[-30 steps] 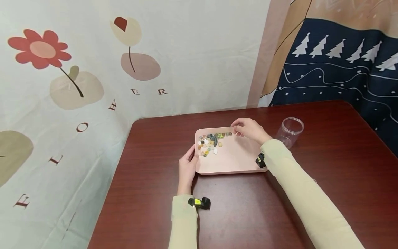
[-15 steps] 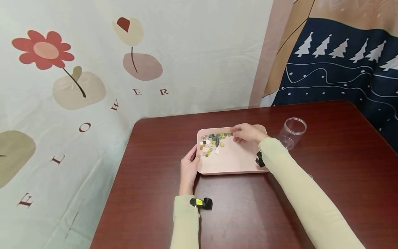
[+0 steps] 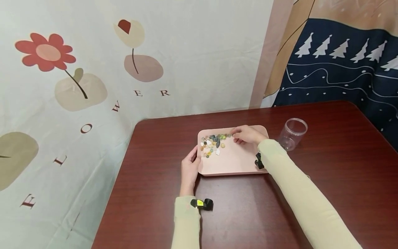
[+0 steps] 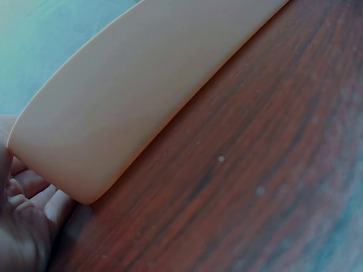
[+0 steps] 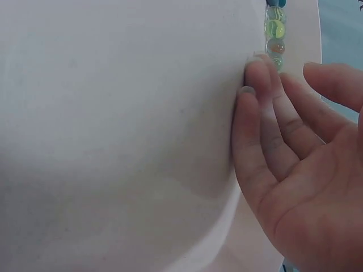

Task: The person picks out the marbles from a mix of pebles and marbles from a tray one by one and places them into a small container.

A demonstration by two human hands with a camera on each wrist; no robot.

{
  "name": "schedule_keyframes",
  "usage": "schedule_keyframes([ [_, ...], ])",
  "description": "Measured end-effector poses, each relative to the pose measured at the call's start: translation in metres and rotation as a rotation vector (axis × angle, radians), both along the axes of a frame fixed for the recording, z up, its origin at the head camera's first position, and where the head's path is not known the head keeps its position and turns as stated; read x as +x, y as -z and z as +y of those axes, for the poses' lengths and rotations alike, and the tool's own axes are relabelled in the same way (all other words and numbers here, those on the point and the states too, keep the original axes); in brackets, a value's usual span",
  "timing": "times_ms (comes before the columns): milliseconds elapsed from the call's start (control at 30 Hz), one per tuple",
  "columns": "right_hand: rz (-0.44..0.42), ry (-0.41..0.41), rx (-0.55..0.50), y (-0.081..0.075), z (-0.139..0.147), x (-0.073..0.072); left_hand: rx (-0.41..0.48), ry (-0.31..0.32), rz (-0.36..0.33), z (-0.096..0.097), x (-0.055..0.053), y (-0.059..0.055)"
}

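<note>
Marbles are lying in a row along the far edge of a pink tray, the line ending at the fingertips of the right hand. That hand's fingers are reaching out loosely, thumb apart, though whether they are touching the last marble cannot be told. Stones are lying in a loose cluster left of these fingertips. The left hand is gripping the tray by its left side. Right of the right hand, a clear jar is standing on the brown table. Beyond both hands, a flower-printed cloth is hanging, a navy cloth farther right.
</note>
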State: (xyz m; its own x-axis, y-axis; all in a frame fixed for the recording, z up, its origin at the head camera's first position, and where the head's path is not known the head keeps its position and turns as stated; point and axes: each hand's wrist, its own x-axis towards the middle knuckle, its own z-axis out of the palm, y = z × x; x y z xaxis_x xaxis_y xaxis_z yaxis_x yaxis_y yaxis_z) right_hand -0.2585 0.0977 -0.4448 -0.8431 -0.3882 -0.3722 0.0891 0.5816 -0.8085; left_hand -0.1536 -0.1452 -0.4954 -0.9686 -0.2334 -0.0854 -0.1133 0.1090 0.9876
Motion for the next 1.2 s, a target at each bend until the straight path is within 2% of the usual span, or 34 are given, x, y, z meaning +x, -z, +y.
schedule_keyframes([
  [200,-0.039,0.049,-0.061,0.008,0.004,-0.002,0.004,0.007,-0.004,-0.001,-0.002,0.001],
  [400,-0.063,0.068,-0.072,0.009,0.005,-0.002,0.002,0.003,0.010,0.000,-0.001,0.001],
  [533,-0.055,0.054,-0.048,0.012,0.004,-0.003,-0.016,-0.009,0.024,0.002,-0.001,0.002],
  [733,0.003,-0.005,0.027,0.015,0.005,-0.003,-0.027,-0.018,0.031,0.003,-0.001,0.004],
  [900,0.030,-0.008,0.071,0.014,0.004,-0.003,-0.030,-0.022,0.024,0.003,-0.001,0.004],
  [1200,0.008,-0.004,0.031,0.016,0.007,-0.003,-0.023,-0.022,0.024,0.001,-0.001,0.005],
])
